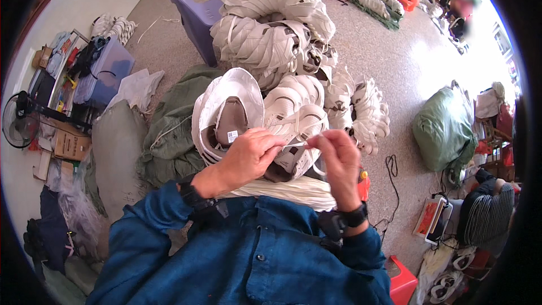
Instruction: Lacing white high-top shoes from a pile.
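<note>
Over my lap, my left hand [248, 155] pinches a thin white shoelace [295, 145]. My right hand [341, 164] holds the same lace between thumb and fingers, so it spans the short gap between both hands. Right beneath is a pale shoe upper [307, 120], its opening toward me and partly covered by my left hand. Several more uppers [291, 87] nest behind it. To their left sits a white shoe upper [206, 104] with a brown inner lining and a small white label. A bundle of white laces [288, 189] lies across my lap below my hands.
Beyond stand tall coiled stacks of shoe uppers [265, 39] against a purple chair [192, 17]. Smaller stacks [370, 113] are at the right. A green sack [446, 127], black cord [392, 186] and red stool [402, 282] lie further right; green cloth [169, 130] is at left.
</note>
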`<state>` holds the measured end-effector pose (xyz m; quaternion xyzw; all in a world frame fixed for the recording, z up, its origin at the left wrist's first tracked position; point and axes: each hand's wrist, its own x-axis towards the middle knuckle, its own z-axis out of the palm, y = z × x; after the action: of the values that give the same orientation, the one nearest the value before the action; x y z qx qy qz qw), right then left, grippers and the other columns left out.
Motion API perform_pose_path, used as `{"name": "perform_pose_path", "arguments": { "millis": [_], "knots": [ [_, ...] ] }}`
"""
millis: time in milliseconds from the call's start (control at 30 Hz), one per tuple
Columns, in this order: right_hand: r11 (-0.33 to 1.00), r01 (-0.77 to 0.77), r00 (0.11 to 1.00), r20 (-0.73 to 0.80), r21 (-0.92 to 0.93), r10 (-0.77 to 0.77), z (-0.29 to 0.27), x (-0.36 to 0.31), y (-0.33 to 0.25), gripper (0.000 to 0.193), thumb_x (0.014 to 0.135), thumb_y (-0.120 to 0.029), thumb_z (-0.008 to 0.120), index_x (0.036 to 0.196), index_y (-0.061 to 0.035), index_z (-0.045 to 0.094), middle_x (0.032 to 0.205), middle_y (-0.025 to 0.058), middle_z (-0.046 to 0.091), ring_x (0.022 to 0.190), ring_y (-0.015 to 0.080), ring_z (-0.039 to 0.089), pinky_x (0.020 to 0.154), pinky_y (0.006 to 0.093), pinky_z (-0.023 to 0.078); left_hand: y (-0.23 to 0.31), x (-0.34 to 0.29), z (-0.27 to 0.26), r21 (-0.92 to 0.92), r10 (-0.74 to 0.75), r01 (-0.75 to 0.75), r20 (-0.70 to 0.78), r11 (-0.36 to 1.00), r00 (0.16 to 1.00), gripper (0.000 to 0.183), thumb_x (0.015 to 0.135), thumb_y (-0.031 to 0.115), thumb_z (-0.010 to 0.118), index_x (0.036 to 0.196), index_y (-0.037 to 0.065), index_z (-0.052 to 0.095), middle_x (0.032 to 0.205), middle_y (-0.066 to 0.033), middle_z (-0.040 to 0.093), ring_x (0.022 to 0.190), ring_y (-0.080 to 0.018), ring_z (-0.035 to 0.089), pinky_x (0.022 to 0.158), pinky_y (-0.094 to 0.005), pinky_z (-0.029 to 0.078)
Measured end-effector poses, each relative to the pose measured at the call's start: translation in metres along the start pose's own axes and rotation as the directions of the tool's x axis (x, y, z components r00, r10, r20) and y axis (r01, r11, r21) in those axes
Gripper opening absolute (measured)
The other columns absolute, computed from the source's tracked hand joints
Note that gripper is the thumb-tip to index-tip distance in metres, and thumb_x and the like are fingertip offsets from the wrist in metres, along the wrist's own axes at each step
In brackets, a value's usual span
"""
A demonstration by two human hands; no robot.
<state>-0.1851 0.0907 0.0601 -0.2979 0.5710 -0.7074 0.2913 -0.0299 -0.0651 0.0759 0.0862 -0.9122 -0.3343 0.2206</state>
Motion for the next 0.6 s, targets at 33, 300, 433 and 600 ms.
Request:
{"name": "perform_pose_path", "arguments": {
  "millis": [33, 300, 433, 600],
  "knots": [
    [0.999, 0.007, 0.999, 0.032, -0.033, -0.006, 0.018, 0.001, 0.001, 0.009, 0.099, -0.003, 0.060, 0.104, 0.0031, 0.061, 0.096, 0.0109, 0.072, 0.090, 0.0129, 0.068, 0.081, 0.0253, 0.053, 0.009, -0.001, -0.013, 0.016, 0.005, -0.005, 0.007, 1.000, 1.000, 0.013, 0.088, 0.001, 0.067, 0.102, 0.001, 0.069, 0.088, -0.0132, 0.069, 0.083, -0.0297, 0.068, 0.074, -0.0342, 0.053],
    [0.973, 0.066, 0.995, 0.094, -0.222, -0.046, 0.051, -0.007, 0.004, 0.007, 0.099, -0.002, 0.056, 0.106, -0.0008, 0.057, 0.075, 0.0006, 0.058, 0.067, 0.0068, 0.053, 0.061, 0.0235, 0.045, 0.030, -0.014, -0.066, -0.177, -0.195, 0.186, -0.035, 0.966, 0.980, 0.011, 0.089, -0.002, 0.068, 0.100, 0.000, 0.069, 0.088, -0.0109, 0.069, 0.077, -0.0226, 0.068, 0.070, -0.0305, 0.053],
    [0.967, 0.026, 0.992, 0.130, -0.252, 0.007, 0.041, -0.008, 0.007, 0.005, 0.099, -0.003, 0.057, 0.104, -0.0013, 0.058, 0.078, 0.0016, 0.061, 0.068, 0.0069, 0.054, 0.062, 0.0233, 0.046, 0.020, -0.017, -0.053, -0.172, -0.126, 0.117, -0.041, 0.978, 0.991, 0.010, 0.090, -0.001, 0.066, 0.100, 0.000, 0.069, 0.089, -0.0107, 0.069, 0.077, -0.0224, 0.068, 0.069, -0.0308, 0.053],
    [0.935, 0.249, 0.962, 0.180, -0.252, -0.208, 0.050, -0.009, 0.010, 0.004, 0.099, -0.003, 0.058, 0.101, 0.0002, 0.059, 0.084, 0.0051, 0.068, 0.070, 0.0087, 0.059, 0.066, 0.0244, 0.050, 0.022, -0.009, -0.034, -0.203, -0.091, 0.080, -0.043, 0.976, 0.995, 0.018, 0.093, 0.000, 0.063, 0.111, 0.002, 0.066, 0.091, -0.0140, 0.069, 0.081, -0.0269, 0.069, 0.071, -0.0355, 0.053]
  ]
}}
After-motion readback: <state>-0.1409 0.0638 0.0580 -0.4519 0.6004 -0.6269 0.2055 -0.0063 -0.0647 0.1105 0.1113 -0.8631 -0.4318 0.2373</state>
